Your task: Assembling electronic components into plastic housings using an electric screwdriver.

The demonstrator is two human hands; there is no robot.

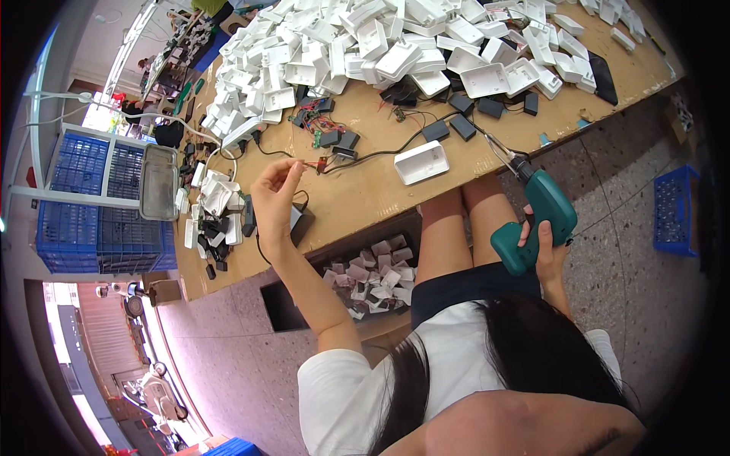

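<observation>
My left hand point(278, 199) is raised over the table's near left, thumb and forefinger pinched on a thin red wire. A small reddish part point(322, 164) lies just right of those fingertips, beside a black cable point(380, 153). At the right, over the table's near edge, my right hand point(549, 254) grips the handle of a green pistol-shaped soldering gun point(549, 207). Its thin metal tip points up and left toward several black rectangular blocks point(462, 127). Between my hands an open white plastic case point(422, 163) lies on the table. Small circuit boards with coloured wires point(318, 125) lie behind.
White plastic cases point(365, 45) are heaped across the back of the brown table point(350, 201). More cases and black parts point(220, 213) lie at its left end. Below stands a bin of small pale pieces point(372, 277). Blue crates point(99, 205) stand left, a blue basket point(675, 209) right.
</observation>
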